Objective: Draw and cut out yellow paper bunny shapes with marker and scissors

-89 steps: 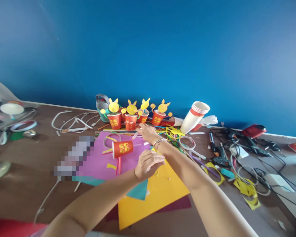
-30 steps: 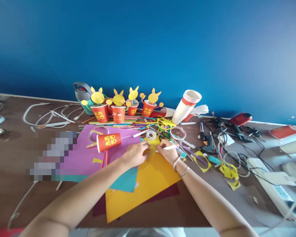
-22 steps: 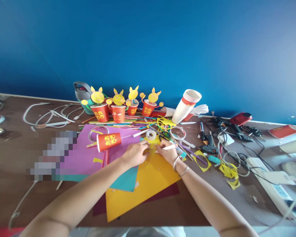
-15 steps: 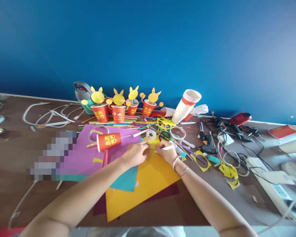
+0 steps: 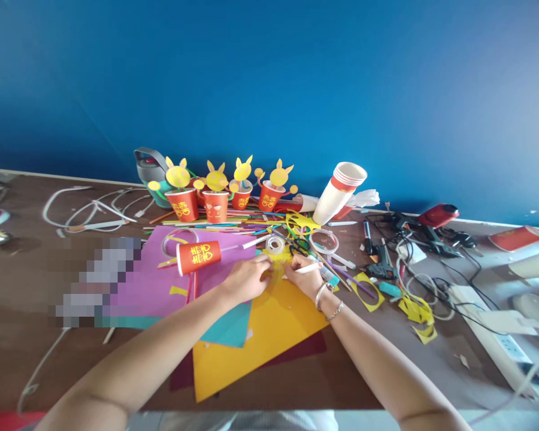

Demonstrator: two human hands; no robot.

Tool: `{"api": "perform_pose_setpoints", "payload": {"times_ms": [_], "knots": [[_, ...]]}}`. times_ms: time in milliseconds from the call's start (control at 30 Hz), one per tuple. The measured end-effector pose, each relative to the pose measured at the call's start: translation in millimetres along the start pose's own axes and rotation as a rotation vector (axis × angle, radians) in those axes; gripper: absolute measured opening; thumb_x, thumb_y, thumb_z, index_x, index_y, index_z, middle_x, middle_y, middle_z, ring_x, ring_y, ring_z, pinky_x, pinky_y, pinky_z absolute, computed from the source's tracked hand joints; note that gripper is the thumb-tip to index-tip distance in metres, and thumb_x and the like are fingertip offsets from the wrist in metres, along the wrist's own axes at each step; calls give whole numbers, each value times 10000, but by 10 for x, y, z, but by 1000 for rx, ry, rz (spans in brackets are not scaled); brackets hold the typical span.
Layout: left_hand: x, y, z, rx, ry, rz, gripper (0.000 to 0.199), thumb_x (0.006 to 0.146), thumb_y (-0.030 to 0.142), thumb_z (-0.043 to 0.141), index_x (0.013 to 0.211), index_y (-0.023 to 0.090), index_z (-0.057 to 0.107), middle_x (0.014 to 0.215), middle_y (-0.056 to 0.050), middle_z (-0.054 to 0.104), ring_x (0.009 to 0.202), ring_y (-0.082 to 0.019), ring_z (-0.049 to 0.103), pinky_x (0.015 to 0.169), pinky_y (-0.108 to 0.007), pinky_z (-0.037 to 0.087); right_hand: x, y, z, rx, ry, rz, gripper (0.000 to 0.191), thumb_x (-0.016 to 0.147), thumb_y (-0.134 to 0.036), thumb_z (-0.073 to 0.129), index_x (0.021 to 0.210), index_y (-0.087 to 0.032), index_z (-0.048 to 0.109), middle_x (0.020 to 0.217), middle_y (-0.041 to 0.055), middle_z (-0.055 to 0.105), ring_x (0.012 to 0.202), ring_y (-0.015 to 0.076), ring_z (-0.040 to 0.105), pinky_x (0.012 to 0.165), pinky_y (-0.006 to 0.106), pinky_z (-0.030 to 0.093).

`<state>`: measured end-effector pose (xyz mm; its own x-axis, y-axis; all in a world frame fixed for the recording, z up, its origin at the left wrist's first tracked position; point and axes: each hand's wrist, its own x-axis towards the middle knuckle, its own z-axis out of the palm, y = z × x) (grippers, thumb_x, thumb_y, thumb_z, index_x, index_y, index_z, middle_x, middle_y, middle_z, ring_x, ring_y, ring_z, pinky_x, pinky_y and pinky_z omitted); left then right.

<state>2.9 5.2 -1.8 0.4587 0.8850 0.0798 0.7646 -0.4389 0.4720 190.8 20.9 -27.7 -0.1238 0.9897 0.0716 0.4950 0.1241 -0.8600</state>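
My right hand, with bracelets at the wrist, is closed round a white marker whose tip points left, low over the yellow-orange sheet. My left hand rests at the upper left part of that sheet, its fingers bent toward the right hand; what lies under the fingertips is hard to make out. A roll of clear tape lies just beyond both hands. Left of my left hand, a red paper cup lies on its side on the purple sheet.
Red cups with yellow rabbit figures stand at the back, beside stacked white cups. Colored sticks lie before them. Right are a glue gun, cables, yellow scraps and a power strip. A teal sheet lies near my left forearm.
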Motion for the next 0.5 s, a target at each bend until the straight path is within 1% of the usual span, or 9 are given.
{"api": "perform_pose_setpoints", "payload": {"times_ms": [133, 300, 500], "knots": [[1, 2, -8, 8, -15, -9, 229, 789, 191, 514, 963, 224, 658, 1121, -29, 646, 948, -193, 654, 756, -245, 508, -9, 22, 14, -25, 5, -43, 301, 703, -327, 563, 522, -216, 349, 471, -48, 394, 439, 94, 350, 410, 223, 263], [0, 4, -14, 3, -15, -11, 235, 788, 197, 521, 976, 228, 658, 1146, -21, 640, 958, -197, 653, 764, -255, 514, -15, -9, 10, -49, 18, -66, 306, 693, -313, 569, 511, -214, 344, 469, -44, 394, 445, 93, 346, 412, 226, 261], [-3, 16, -31, 5, -21, -12, 230, 785, 184, 524, 968, 210, 661, 1143, -41, 639, 945, -191, 655, 765, -245, 512, -17, -49, -9, 57, -10, -1, 305, 698, -356, 546, 526, -220, 335, 453, -54, 378, 418, 87, 362, 386, 215, 267]]}}
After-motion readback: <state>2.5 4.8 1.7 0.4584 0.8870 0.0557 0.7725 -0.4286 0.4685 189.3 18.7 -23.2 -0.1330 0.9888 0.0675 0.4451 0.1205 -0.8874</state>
